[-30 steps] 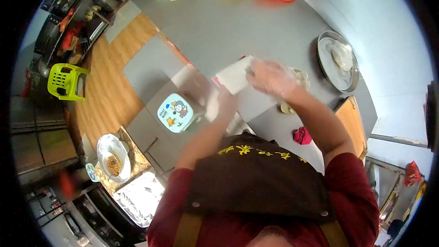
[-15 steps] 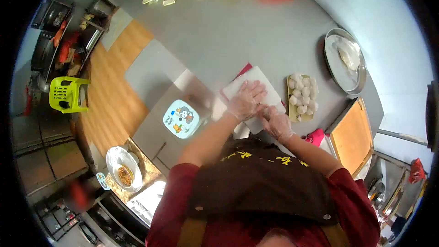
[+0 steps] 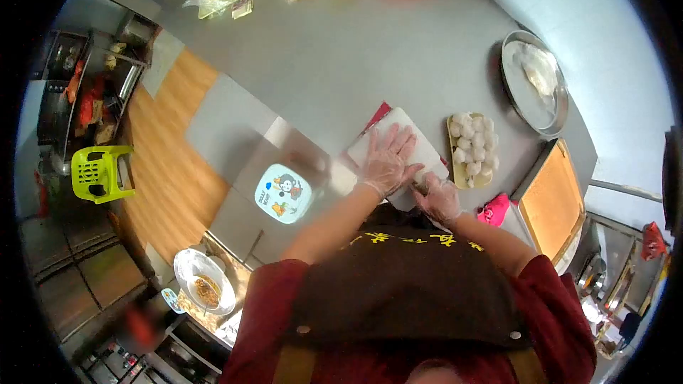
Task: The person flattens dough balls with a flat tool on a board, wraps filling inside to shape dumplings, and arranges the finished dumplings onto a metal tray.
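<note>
My left hand (image 3: 389, 163), in a clear plastic glove, lies open with fingers spread on a white cutting board (image 3: 430, 151). A dark red edge (image 3: 381, 111) shows from under the board. My right hand (image 3: 440, 201), also gloved, is curled at the board's near right edge, close to my left thumb. A small greyish thing shows at its fingertips, too little of it to name. Right of the board, a yellowish tray (image 3: 482, 180) holds several white round balls (image 3: 472, 144).
A round metal pan (image 3: 527, 115) with a whitish bundle (image 3: 541, 78) stands at the right. Near it are a wooden-surfaced tray (image 3: 552, 203) and a pink cloth-like item (image 3: 494, 209). A cartoon-printed stool (image 3: 283, 194), a green chair (image 3: 102, 174) and a bowl (image 3: 222, 286) are leftward.
My left hand has drawn back toward me on the board, and its fingers have spread wider. My right hand has shifted slightly right and nearer to me. The camera view has turned a little.
</note>
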`<action>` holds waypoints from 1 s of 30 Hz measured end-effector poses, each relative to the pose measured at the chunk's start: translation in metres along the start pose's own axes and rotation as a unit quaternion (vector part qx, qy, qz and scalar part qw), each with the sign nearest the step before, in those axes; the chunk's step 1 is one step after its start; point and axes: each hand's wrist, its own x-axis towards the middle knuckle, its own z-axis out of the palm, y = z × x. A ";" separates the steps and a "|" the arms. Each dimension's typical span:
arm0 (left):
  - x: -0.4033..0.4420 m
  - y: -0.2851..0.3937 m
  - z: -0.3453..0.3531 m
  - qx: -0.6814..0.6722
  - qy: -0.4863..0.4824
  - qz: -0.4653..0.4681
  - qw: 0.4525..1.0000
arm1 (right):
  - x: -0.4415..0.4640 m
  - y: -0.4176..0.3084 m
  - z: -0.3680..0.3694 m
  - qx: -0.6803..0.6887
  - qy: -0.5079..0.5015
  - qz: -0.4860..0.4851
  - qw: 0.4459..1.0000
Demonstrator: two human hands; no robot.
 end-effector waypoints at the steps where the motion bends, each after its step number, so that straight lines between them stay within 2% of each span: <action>1: -0.001 0.000 -0.002 0.000 0.003 0.001 1.000 | 0.002 0.002 0.002 0.017 0.022 -0.020 0.999; 3: 0.004 -0.003 -0.007 0.001 -0.015 0.019 1.000 | 0.006 0.004 0.002 0.028 0.051 -0.043 0.997; 7: -0.003 -0.013 0.024 -0.011 0.030 0.036 0.999 | 0.003 0.005 0.002 -0.001 0.038 -0.050 0.998; 9: -0.009 -0.017 0.023 -0.067 0.112 0.038 0.991 | 0.006 0.004 0.001 0.007 0.049 -0.065 0.997; 12: -0.010 -0.006 0.006 -0.066 0.157 -0.021 0.985 | 0.003 -0.002 -0.002 -0.004 0.017 -0.026 1.000; 15: -0.008 -0.010 0.011 -0.092 0.208 -0.015 0.974 | 0.005 -0.005 -0.005 0.018 0.033 -0.031 0.999; 19: -0.003 -0.016 0.022 -0.133 0.187 -0.046 0.972 | 0.009 -0.009 -0.010 0.000 -0.027 0.004 1.000; 21: -0.004 -0.015 0.020 -0.144 0.267 -0.043 0.952 | 0.012 -0.009 -0.017 -0.006 -0.043 0.010 0.999; 22: -0.013 -0.011 0.016 -0.140 0.273 -0.048 0.951 | 0.012 -0.011 -0.020 -0.015 -0.063 0.010 0.998; 24: -0.041 0.001 0.009 -0.070 0.000 -0.077 0.995 | 0.007 -0.014 -0.025 -0.021 -0.086 0.001 0.996; 26: -0.077 0.026 0.025 -0.184 0.040 -0.036 0.981 | -0.002 -0.014 -0.035 0.089 -0.099 -0.017 0.991; 27: -0.091 0.039 0.035 -0.220 0.053 -0.022 0.974 | -0.003 -0.018 -0.038 0.091 -0.100 -0.023 0.990; 29: -0.097 0.058 0.048 -0.175 0.029 -0.008 0.984 | -0.005 -0.024 -0.043 0.107 -0.136 0.059 0.983; 30: -0.099 0.065 0.046 -0.159 0.022 -0.005 0.987 | 0.000 -0.022 -0.042 0.107 -0.138 0.053 0.983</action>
